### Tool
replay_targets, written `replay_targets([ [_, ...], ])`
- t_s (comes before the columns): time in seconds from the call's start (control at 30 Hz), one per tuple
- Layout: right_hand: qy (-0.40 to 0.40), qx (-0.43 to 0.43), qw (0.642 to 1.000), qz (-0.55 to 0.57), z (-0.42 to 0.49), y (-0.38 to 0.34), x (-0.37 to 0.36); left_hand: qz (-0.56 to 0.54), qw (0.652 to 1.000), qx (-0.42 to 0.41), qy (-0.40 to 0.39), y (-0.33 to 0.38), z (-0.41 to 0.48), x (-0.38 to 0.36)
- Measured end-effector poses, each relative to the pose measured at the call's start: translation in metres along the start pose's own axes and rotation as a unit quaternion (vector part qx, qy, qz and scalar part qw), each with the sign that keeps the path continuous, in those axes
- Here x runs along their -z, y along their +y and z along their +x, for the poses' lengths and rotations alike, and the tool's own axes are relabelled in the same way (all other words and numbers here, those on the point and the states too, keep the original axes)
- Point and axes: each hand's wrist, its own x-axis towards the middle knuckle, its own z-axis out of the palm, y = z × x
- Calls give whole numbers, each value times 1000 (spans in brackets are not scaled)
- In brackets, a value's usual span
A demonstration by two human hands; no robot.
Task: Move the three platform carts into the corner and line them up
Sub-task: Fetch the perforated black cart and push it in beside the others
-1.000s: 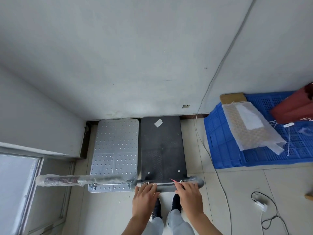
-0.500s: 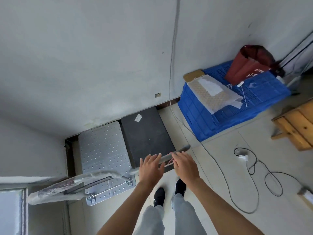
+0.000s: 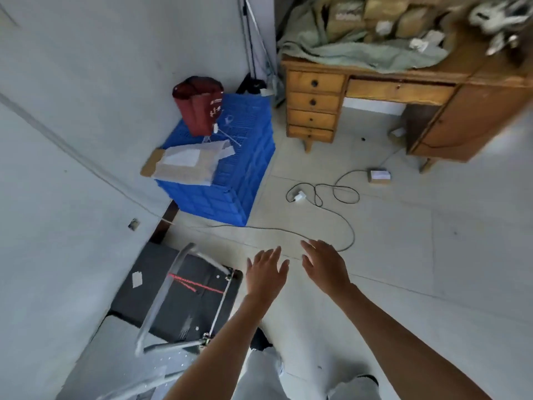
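Note:
A black platform cart [image 3: 150, 287] stands against the wall at lower left, its wrapped handle [image 3: 164, 298] upright over the near end. A silver dotted cart [image 3: 115, 356] sits beside it toward the bottom edge, partly cut off. My left hand [image 3: 266, 272] hovers open just right of the black cart's handle, touching nothing. Beside it, further right, my right hand [image 3: 324, 265] is open too, fingers spread over the bare floor. No third cart is in view.
A blue crate stack [image 3: 230, 174] with a red bag [image 3: 200, 108] and a wrapped package [image 3: 187, 163] stands by the wall. A cable [image 3: 317, 194] with a plug loops across the tiles. A cluttered wooden desk [image 3: 375, 93] fills the far right.
Both hands have let go of the black cart's handle and lifted off to its right. My view has swung right, away from the corner, bringing the desk into sight.

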Motion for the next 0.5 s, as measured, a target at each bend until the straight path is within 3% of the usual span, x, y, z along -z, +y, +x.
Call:
replay_targets([
  [0.17,79,-184,979,-26,-124,168,85,37,984,-160,-62,200,-12,-73],
  [0.3,108,-339,935,-7,-235,277,146,51,957,-262,-116,350,-56,-133],
  [0.5,165,-472,866,-10,-355,389,210,66,902,-397,-158,519,-106,-204],
])
